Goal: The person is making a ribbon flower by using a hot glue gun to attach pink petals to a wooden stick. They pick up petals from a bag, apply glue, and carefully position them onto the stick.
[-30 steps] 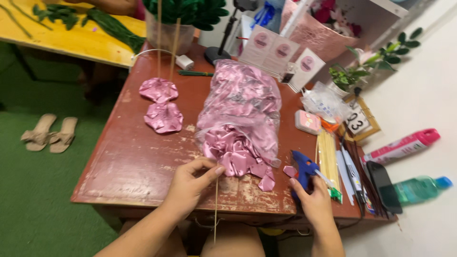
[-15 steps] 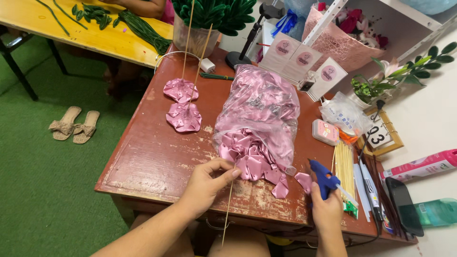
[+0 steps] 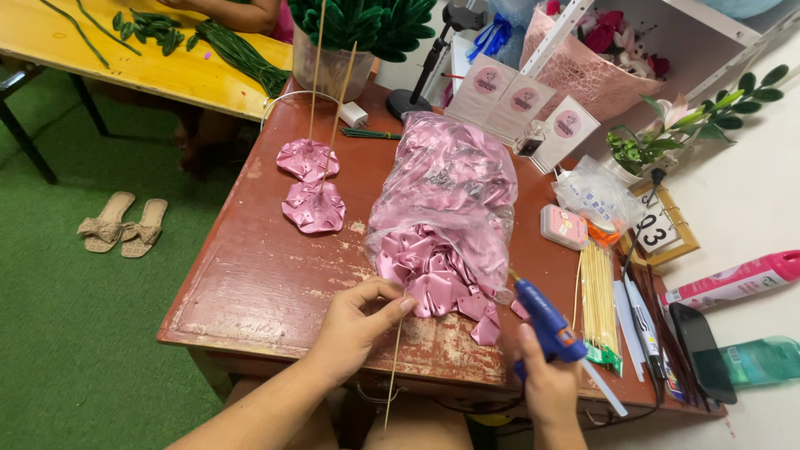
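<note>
1. Here, left hand (image 3: 354, 329): fingers pinched shut on a thin wooden skewer (image 3: 392, 375), which hangs nearly upright below the grip, over the near edge of the red-brown table (image 3: 258, 283).
2. Right hand (image 3: 546, 387): wrapped fully closed around the grip of a blue glue gun (image 3: 542, 317), nozzle aimed toward 11 o'clock, at the loose petals.
3. Pink satin petals (image 3: 433, 279): a heap spilling from the mouth of a clear plastic bag (image 3: 450, 187), touching the table at about 1 o'clock from the left hand; a few strays lie just beside the glue gun's nozzle.
4. Two finished pink ribbon flowers (image 3: 310, 204): each on an upright stick, at 11 o'clock from the left hand, well apart from it.
5. Bundle of spare skewers (image 3: 596, 304): lying flat at 1 o'clock from the right hand, near it (partly sleeved in plastic at the near end).
6. Black phone (image 3: 702, 350): at the table's right edge, 3 o'clock from the glue gun.
7. Pale sandals (image 3: 123, 223): a pair on the green floor, 9 o'clock of the table.
8. Yellow table (image 3: 167, 71): at 11 o'clock, bearing green stems; another person's arm shows at its far edge.
</note>
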